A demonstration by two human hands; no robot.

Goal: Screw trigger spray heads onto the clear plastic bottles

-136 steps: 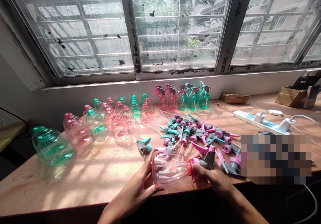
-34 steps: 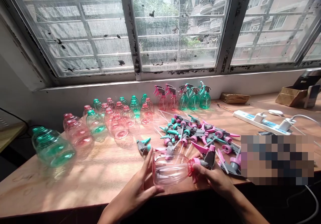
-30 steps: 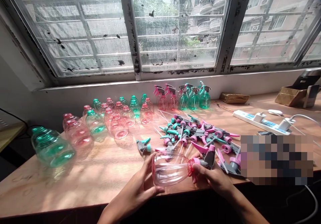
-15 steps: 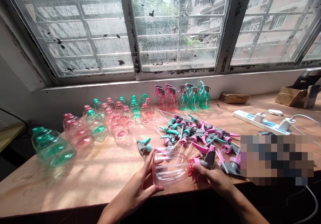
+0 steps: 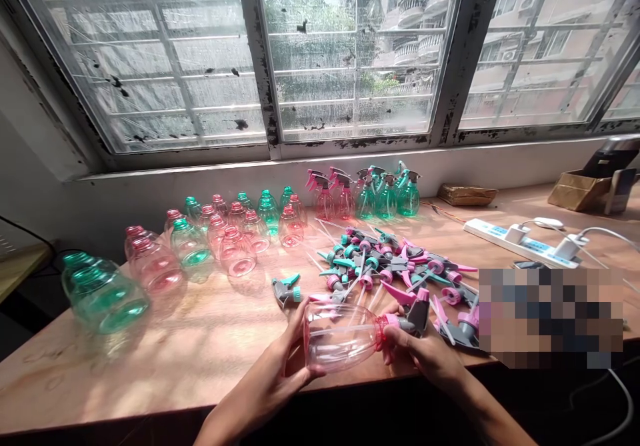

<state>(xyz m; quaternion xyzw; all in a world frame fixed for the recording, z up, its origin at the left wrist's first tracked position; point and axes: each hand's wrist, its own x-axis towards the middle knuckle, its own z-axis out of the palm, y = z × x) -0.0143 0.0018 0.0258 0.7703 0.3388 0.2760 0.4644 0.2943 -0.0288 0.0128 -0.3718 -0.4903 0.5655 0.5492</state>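
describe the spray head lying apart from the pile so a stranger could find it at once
Start at the long wooden table under the window, then find the heap of loose spray heads right of centre. Just left of that heap one grey-and-teal spray head lies alone, touching none of the others.

Bright window (image 5: 350, 53) backlight, warped edges

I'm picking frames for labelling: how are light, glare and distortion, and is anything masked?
Head view: the window glares, its frame bowed by the wide lens; sun patches and tinted shadows dapple the table; a pixelated block masks the right; the pink bottle between left hand and right hand is sharp.
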